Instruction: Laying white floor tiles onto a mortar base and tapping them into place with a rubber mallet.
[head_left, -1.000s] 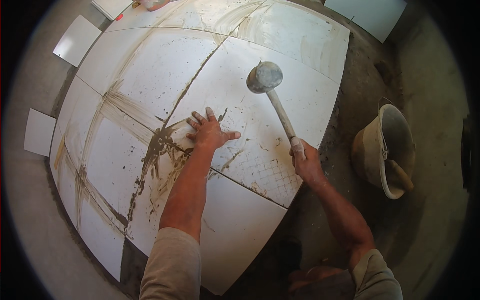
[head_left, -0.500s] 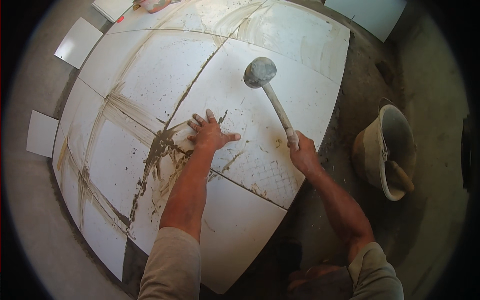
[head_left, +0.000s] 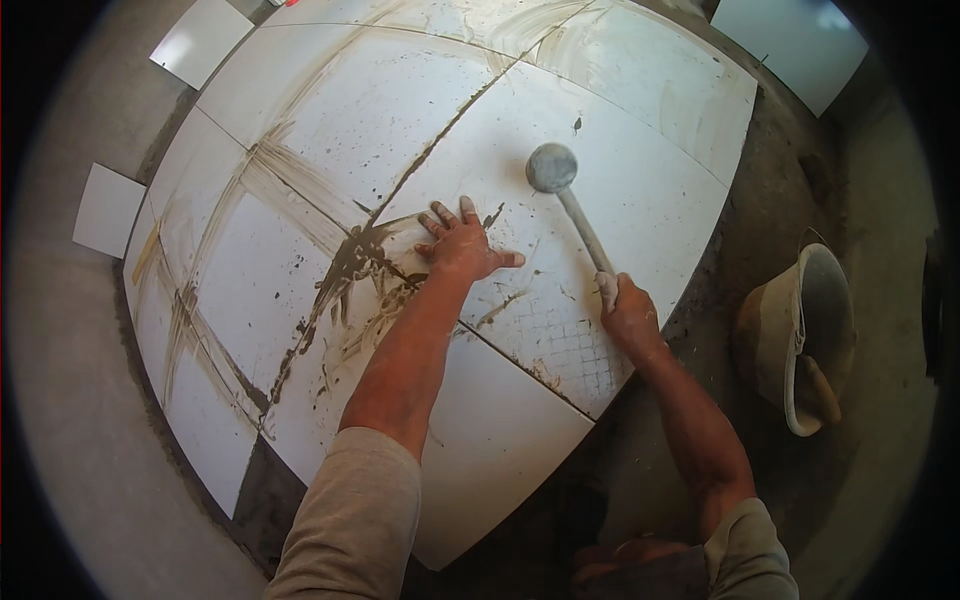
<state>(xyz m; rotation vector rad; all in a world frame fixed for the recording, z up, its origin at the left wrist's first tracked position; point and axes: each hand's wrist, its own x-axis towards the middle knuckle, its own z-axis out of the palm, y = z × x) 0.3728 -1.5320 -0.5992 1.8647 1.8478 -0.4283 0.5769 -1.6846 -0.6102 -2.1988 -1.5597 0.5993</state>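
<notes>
My right hand (head_left: pixel 631 315) is closed round the wooden handle of a rubber mallet (head_left: pixel 552 168). The mallet's grey, round head is over the upper middle of a large white floor tile (head_left: pixel 640 185); whether it touches the surface I cannot tell. My left hand (head_left: pixel 463 246) lies with fingers spread on the same tile, close to its left joint. Dark wet mortar (head_left: pixel 358 258) is smeared along that joint beside my wrist. Below, another white tile (head_left: pixel 510 420) meets it at a thin dark joint.
A mortar-stained bucket (head_left: pixel 765 330) with a wooden-handled tool (head_left: pixel 822 390) in it stands on the bare floor at right. Loose white tiles (head_left: pixel 108 210) lean along the left wall, and another (head_left: pixel 795 45) is at the upper right. Mortar streaks cross the laid tiles.
The mallet head has come down toward the tile, my right hand still gripping its handle. My left hand stays spread on the tile. The whole view has shifted slightly.
</notes>
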